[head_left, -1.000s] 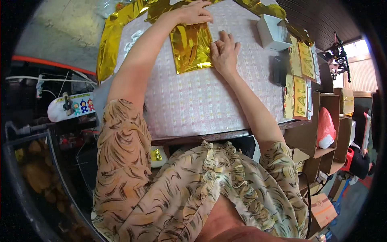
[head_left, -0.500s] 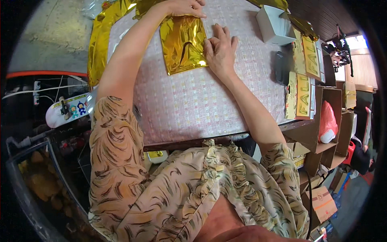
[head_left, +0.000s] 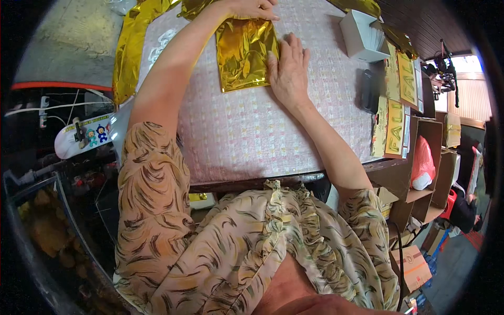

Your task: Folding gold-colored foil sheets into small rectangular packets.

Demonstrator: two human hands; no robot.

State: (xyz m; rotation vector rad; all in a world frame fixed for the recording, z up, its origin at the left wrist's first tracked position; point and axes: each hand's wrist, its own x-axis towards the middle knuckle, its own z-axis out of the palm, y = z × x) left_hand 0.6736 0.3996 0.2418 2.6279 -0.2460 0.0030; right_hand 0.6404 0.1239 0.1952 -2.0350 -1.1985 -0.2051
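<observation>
A folded square of shiny gold foil (head_left: 247,56) lies flat on the pale checked tablecloth (head_left: 241,136), its surface creased. Across its far edge rests my left hand (head_left: 252,8), the fingers stretched toward the right; the frame's upper edge cuts off part of it. My right hand (head_left: 290,76) lies palm down beside the foil's right edge, fingers extended and thumb touching that edge. Neither hand is closed around anything. More gold foil (head_left: 126,58) runs along the table's left side. Small white loops (head_left: 164,41) lie near my left forearm.
On the right stand a white open box (head_left: 362,39) holding thin white pieces, a dark oblong object (head_left: 369,90) and printed yellow packages (head_left: 395,126). Cardboard boxes (head_left: 420,147) with a red bag (head_left: 423,163) are beyond the table. A skateboard (head_left: 86,135) is at the left.
The foil looks flatter, its dark central crease gone. My right hand's fingers have straightened, and its thumb touches the foil's edge. The whole view has shifted slightly.
</observation>
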